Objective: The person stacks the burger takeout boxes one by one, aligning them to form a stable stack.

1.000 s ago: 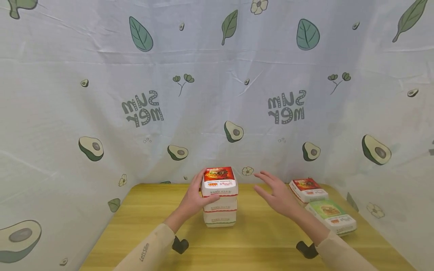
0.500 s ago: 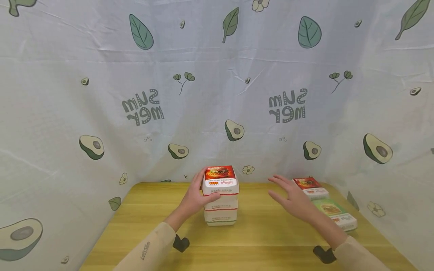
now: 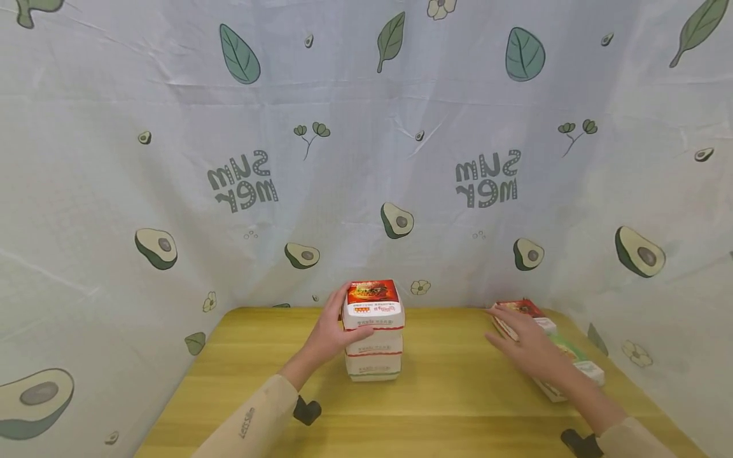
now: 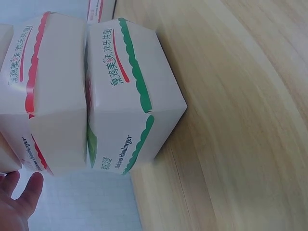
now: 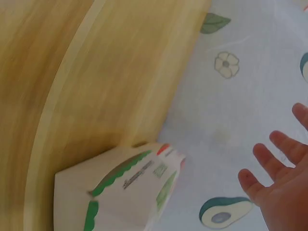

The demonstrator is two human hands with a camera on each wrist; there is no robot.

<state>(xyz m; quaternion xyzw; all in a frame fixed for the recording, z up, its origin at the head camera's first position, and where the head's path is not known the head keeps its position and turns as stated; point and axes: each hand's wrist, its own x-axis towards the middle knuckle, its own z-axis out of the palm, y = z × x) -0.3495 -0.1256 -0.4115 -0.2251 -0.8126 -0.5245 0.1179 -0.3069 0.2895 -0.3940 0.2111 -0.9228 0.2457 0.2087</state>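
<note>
Several white burger boxes stand stacked mid-table. The top one (image 3: 375, 312) has a red lid picture; below it are a middle box (image 3: 375, 345) with a red scalloped line and a bottom box (image 3: 373, 367) with a green one. My left hand (image 3: 334, 329) holds the top box from its left side, thumb across the front; its far fingers are partly hidden. My right hand (image 3: 529, 346), fingers spread and holding nothing, is over two more boxes at the right. These are a red-topped burger box (image 3: 521, 306) and a green-topped burger box (image 3: 590, 370), both partly covered by the hand.
The wooden table (image 3: 446, 381) runs back to a hanging cloth (image 3: 338, 191) printed with avocados and leaves. Cloth also hangs along both sides. Black camera mounts (image 3: 307, 411) sit at the wrists.
My right hand has moved right, away from the stack and over the boxes at the right. The left hand stays on the top box, and the stack has not visibly moved.
</note>
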